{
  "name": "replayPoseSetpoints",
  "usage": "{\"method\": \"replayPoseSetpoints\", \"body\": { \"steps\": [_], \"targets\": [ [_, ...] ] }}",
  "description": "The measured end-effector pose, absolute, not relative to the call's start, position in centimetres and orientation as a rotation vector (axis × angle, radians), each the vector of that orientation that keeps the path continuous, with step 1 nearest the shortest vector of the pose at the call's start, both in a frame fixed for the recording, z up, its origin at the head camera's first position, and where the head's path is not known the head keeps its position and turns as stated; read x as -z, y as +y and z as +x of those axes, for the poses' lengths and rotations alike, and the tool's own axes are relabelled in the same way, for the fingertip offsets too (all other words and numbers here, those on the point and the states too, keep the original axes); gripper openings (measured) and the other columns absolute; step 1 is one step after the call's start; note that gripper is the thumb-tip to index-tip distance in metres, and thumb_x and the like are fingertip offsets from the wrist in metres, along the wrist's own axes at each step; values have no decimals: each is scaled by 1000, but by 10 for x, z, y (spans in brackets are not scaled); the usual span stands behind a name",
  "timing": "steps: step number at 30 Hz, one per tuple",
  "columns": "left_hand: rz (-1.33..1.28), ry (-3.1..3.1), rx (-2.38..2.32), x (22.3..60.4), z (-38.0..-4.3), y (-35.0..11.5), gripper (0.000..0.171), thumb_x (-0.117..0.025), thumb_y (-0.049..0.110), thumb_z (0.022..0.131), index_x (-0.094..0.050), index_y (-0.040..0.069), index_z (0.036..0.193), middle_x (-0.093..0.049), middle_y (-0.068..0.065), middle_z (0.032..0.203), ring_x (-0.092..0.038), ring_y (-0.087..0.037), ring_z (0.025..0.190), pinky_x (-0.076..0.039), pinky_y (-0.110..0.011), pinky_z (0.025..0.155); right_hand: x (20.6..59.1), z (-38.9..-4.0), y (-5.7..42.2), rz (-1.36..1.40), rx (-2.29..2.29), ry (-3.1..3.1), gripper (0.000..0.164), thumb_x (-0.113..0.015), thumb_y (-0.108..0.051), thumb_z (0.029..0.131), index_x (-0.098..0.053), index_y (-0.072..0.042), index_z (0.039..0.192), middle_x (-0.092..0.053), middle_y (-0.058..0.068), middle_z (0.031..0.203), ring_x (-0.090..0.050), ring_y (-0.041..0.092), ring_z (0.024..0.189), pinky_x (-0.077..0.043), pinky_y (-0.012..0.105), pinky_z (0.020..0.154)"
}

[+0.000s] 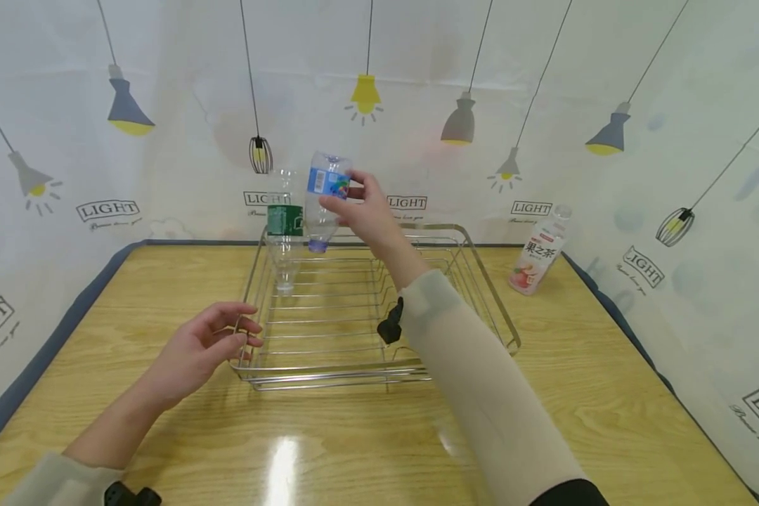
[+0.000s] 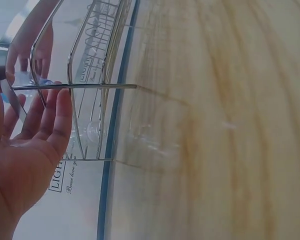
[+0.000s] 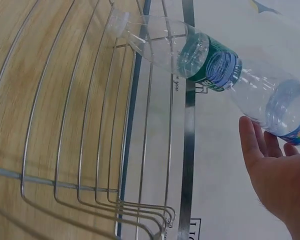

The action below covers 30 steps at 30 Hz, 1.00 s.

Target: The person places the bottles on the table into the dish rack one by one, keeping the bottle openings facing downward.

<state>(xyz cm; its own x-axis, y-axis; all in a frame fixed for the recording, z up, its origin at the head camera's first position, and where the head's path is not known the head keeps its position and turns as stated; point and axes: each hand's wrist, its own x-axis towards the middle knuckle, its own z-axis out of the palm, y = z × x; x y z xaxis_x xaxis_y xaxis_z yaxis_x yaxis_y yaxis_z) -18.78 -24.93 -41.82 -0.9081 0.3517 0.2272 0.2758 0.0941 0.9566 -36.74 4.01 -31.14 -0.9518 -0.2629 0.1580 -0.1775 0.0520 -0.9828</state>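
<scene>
My right hand [image 1: 370, 211] grips a clear plastic bottle with a blue label [image 1: 322, 204], held upside down with its purple cap low, over the back left of a wire dish rack [image 1: 329, 369]. Beside it, a clear bottle with a green label [image 1: 284, 221] stands neck down in the rack's left side. In the right wrist view, the blue-label bottle [image 3: 270, 100] overlaps the green-label bottle [image 3: 165, 47]; whether they touch is unclear. My left hand [image 1: 196, 351] holds the rack at its front left corner, fingers [image 2: 60, 117] bent about the side wires.
A pinkish bottle with a fruit label [image 1: 540, 249] stands on the wooden table [image 1: 582, 393], right of the rack. A white printed curtain [image 1: 196, 84] encloses the table's back and sides. Dark trim [image 1: 57, 344] runs along the table's edge.
</scene>
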Motion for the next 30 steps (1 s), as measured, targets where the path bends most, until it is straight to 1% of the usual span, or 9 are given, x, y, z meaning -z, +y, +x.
{"method": "replayPoseSetpoints", "body": {
  "steps": [4,7,10,12,17,20,24,27,30],
  "targets": [
    [615,2293,-1980,419,-186,-249,37,-60,0,111,-60,15,145,-74,-3,123,-78,-13,109,-67,-27,87,317,-370,35,-441,2070,2231,83,-83,-27,101,-36,-17,168,-57,13,149,-66,28,128,-62,46,108],
    [593,2265,-1999,419,-185,-248,38,-59,0,111,-60,16,145,-74,-4,123,-77,-14,108,-67,-29,89,322,-371,32,-421,2071,2215,83,-83,-26,101,-36,-17,168,-57,14,150,-66,28,128,-61,47,109],
    [590,2198,-2036,420,-185,-248,38,-57,0,112,-58,17,147,-71,-7,124,-78,-16,107,-69,-33,86,328,-372,31,-401,2063,2196,84,-83,-25,100,-35,-16,168,-57,14,150,-66,28,128,-61,48,110],
    [589,2172,-2045,420,-186,-248,38,-56,0,112,-56,13,148,-70,-9,124,-78,-17,106,-69,-35,83,332,-373,31,-386,2051,2196,84,-83,-25,100,-35,-16,168,-57,14,150,-66,28,127,-61,47,109],
    [559,2221,-1991,419,-187,-248,39,-57,3,113,-51,7,151,-71,-6,122,-79,-17,102,-68,-33,78,340,-375,32,-379,2013,2218,84,-84,-25,100,-35,-16,168,-56,15,151,-65,29,129,-62,44,107],
    [544,2247,-1966,418,-187,-248,40,-57,4,113,-51,7,152,-72,-3,121,-79,-16,100,-67,-31,77,346,-376,32,-386,1973,2243,85,-84,-26,100,-35,-16,168,-56,16,153,-63,30,132,-61,45,108],
    [535,2265,-1947,417,-187,-248,39,-57,4,113,-53,12,151,-73,-1,119,-79,-16,98,-67,-30,76,351,-378,33,-374,1914,2258,86,-84,-25,100,-35,-15,169,-57,17,151,-64,31,131,-60,49,111],
    [529,2274,-1937,418,-186,-248,40,-57,5,113,-52,11,152,-73,-1,118,-78,-16,98,-67,-30,77,354,-378,33,-364,1842,2283,86,-84,-28,100,-34,-15,169,-58,17,149,-67,31,127,-60,51,111],
    [523,2275,-1935,417,-186,-248,41,-57,5,113,-50,8,154,-73,-1,118,-78,-16,98,-66,-30,77,357,-377,32,-367,1766,2313,85,-83,-30,101,-33,-14,169,-59,16,149,-67,30,125,-60,52,110]
  ]
}}
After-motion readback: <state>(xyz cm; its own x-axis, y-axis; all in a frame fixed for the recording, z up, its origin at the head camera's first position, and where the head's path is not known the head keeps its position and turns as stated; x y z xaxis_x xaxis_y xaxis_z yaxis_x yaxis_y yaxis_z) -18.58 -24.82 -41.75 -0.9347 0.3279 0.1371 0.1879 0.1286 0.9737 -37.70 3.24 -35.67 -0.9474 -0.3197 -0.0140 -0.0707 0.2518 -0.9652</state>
